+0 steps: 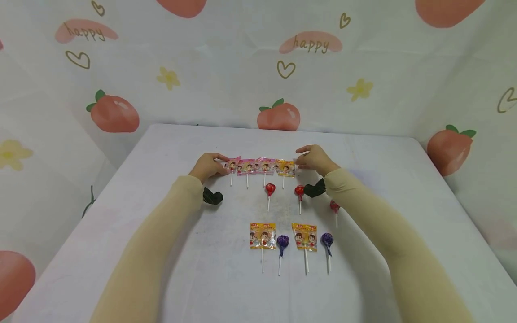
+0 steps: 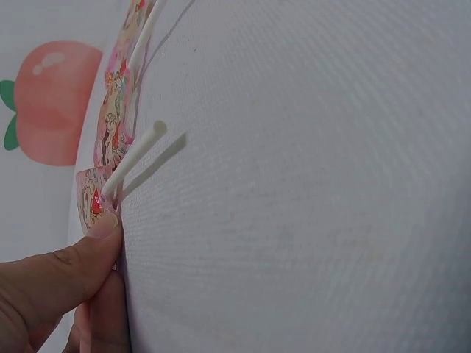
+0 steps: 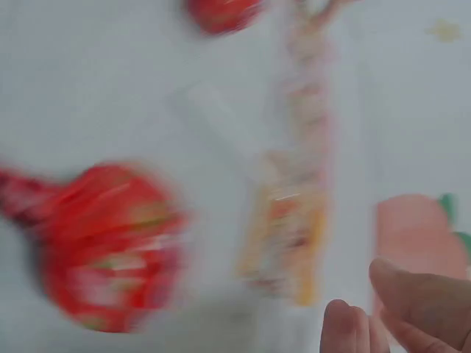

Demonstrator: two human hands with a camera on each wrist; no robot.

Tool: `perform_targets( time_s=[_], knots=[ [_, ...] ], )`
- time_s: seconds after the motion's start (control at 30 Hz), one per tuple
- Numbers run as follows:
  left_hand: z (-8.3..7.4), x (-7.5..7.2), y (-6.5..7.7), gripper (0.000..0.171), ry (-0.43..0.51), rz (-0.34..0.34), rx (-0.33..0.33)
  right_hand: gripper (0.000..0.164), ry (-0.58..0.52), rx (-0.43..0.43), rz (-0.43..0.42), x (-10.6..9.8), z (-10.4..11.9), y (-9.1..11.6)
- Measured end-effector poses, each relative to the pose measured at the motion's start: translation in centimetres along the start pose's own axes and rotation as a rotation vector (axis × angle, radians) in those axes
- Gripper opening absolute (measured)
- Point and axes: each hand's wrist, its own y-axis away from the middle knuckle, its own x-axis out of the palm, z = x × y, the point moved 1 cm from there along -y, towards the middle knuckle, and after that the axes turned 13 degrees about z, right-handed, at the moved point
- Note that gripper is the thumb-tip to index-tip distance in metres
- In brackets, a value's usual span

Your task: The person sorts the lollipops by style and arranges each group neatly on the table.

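Along the far part of the table runs a row of flat wrapped lollipops, their sticks toward me. At its left end my left hand pinches the wrapper edge of a pink-wrapped lollipop; the left wrist view shows the thumb on that wrapper. Two more pink-wrapped lollipops follow, overlapping side by side. A yellow-wrapped lollipop closes the row on the right. Just beyond it hovers my right hand, fingers loosely bent and holding nothing. The right wrist view is blurred.
Nearer me lie three red ball lollipops, the last partly behind my right forearm. In front are two yellow-wrapped lollipops and two purple ball lollipops. A printed cloth hangs behind the white table.
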Motion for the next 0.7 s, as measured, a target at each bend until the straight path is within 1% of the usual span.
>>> perform_targets(
  time_s=[0.1,0.2,0.3,0.4,0.5,0.63,0.7],
  knots=[
    [0.0,0.1,0.2,0.05,-0.014,-0.004,0.01,0.051,-0.134,-0.07,0.033,-0.9,1.2,1.4],
    [-0.1,0.1,0.2,0.049,-0.007,-0.014,0.003,0.051,-0.183,-0.156,0.057,-1.7,2.5,3.4],
    [-0.1,0.1,0.2,0.048,-0.018,-0.019,-0.002,0.05,-0.181,-0.231,0.067,-2.0,3.3,5.6],
    [-0.1,0.0,0.2,0.048,-0.03,-0.021,-0.007,0.052,-0.141,-0.292,0.085,-1.8,3.3,7.6],
    [-0.1,0.0,0.1,0.049,-0.037,-0.019,-0.011,0.053,-0.035,-0.327,0.11,-1.0,2.6,9.3],
    [-0.1,0.1,0.2,0.05,-0.031,-0.016,-0.016,0.051,0.103,-0.338,0.151,0.2,0.8,11.0],
    [-0.1,0.1,0.1,0.049,-0.03,-0.015,-0.02,0.049,0.146,-0.334,0.164,0.8,-0.2,11.6]
  ],
)
